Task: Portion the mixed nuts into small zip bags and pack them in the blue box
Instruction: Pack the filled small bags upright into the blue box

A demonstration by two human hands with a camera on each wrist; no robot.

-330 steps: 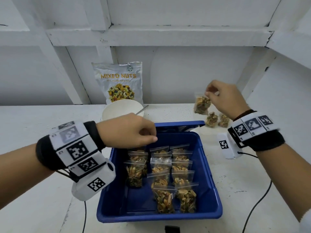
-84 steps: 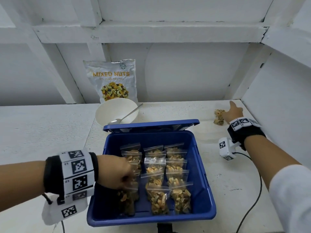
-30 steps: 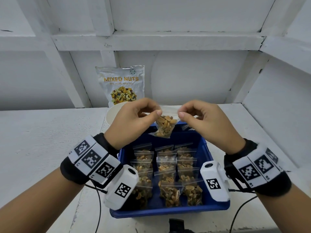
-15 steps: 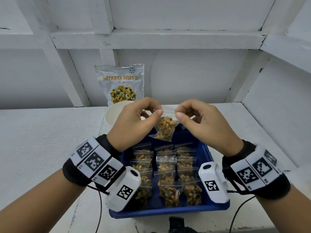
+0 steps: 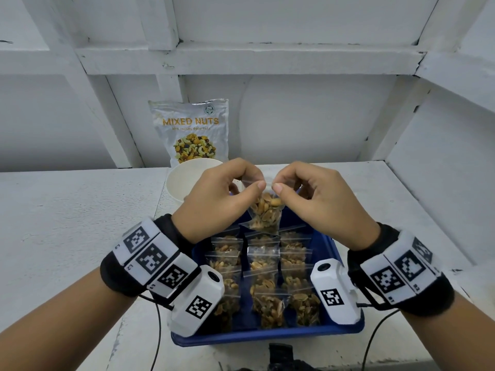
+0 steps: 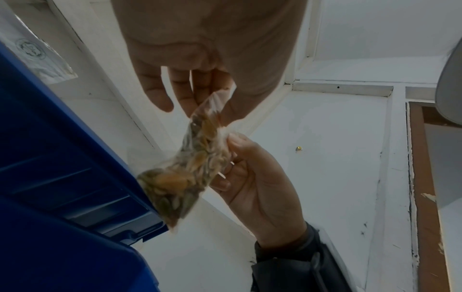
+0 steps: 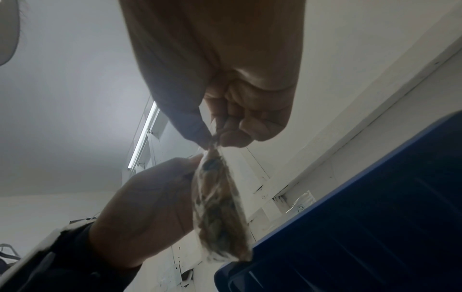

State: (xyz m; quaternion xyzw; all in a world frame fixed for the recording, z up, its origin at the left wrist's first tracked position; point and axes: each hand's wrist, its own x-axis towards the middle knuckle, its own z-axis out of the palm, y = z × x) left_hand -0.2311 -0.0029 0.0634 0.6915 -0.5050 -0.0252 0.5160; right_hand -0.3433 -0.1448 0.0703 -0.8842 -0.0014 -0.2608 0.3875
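Note:
A small clear zip bag of nuts point(image 5: 266, 214) hangs above the back of the blue box point(image 5: 267, 337). My left hand point(image 5: 222, 195) pinches its top edge on the left and my right hand point(image 5: 313, 196) pinches it on the right, thumbs nearly touching. Seen from the left wrist, the bag point(image 6: 190, 166) slants between both hands; from the right wrist the bag point(image 7: 220, 209) hangs edge-on under the pinching fingers point(image 7: 232, 128). Several filled zip bags point(image 5: 263, 279) lie in three rows inside the box.
A white bowl point(image 5: 187, 180) stands behind the box, partly hidden by my left hand. The MIXED NUTS pouch point(image 5: 191, 131) leans on the back wall. White walls close the shelf at the back and right. Cables trail off the front edge.
Both hands slid closer together along the bag's top edge, and the bag now hangs straighter. Earlier, my right hand fetched this bag from the back right of the shelf.

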